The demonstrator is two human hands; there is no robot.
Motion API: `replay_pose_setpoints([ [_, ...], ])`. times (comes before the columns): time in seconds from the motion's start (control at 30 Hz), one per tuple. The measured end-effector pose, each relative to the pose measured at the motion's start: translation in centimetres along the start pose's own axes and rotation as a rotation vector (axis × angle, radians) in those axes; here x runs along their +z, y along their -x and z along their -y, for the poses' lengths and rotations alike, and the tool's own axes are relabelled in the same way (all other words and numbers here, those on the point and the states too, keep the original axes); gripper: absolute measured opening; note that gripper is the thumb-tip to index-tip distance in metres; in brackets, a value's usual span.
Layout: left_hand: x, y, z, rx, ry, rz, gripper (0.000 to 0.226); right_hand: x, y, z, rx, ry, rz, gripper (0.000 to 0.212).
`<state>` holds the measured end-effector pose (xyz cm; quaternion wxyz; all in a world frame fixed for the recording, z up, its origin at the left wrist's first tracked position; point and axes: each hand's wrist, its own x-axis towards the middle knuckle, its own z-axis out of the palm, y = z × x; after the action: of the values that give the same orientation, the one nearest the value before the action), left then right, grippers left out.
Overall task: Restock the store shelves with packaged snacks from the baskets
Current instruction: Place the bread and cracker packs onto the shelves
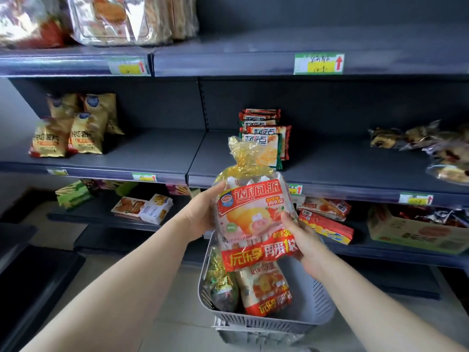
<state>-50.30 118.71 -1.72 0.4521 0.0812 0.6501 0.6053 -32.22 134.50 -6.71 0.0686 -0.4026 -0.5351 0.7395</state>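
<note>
Above grey basket, L hand & R hand clasp 1 pie bag (dark shelves behind).

Snack bag covers the palm and most fingers of the left hand behind it; the right hand shows only its back. The bag also blocks the far rim of the basket below it and the lower part of the biscuit packs behind its tied top. Price tag above the bag: handwriting too smeared to read. Wrapped goods right of the bag are cut by the frame edge and blurred. Foil packs upper left of the bag are cropped at the top.
</note>
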Motion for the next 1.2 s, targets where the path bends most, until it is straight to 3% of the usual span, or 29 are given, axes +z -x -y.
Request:
replay_pose_setpoints([
  [0.2,0.4,1.1,1.6,0.034,-0.049,0.094,0.074,0.0,0.9,1.8,-0.086,-0.010,0.007,0.072],
  [0.33,-0.1,1.8,1.7,0.039,-0.103,0.113,0.076,-0.1,1.7,2.4,-0.121,0.026,0.010,0.088],
  [0.43,0.0,2.3,1.4,0.076,-0.103,0.082,0.071,0.0,2.5,2.8,-0.149,0.036,0.023,0.069],
  [0.7,1.4,3.8,-2.7,0.234,-0.111,0.007,0.056,0.3,4.6,6.5,-0.301,0.129,-0.015,0.050],
  [1.0,2.9,5.3,-9.0,0.469,-0.162,-0.033,0.048,1.3,7.1,12.1,-0.597,0.402,-0.190,0.051],
  [1.2,4.4,6.7,-15.4,0.607,-0.143,-0.081,0.044,1.6,8.4,17.8,-0.760,0.352,-0.270,0.051],
])
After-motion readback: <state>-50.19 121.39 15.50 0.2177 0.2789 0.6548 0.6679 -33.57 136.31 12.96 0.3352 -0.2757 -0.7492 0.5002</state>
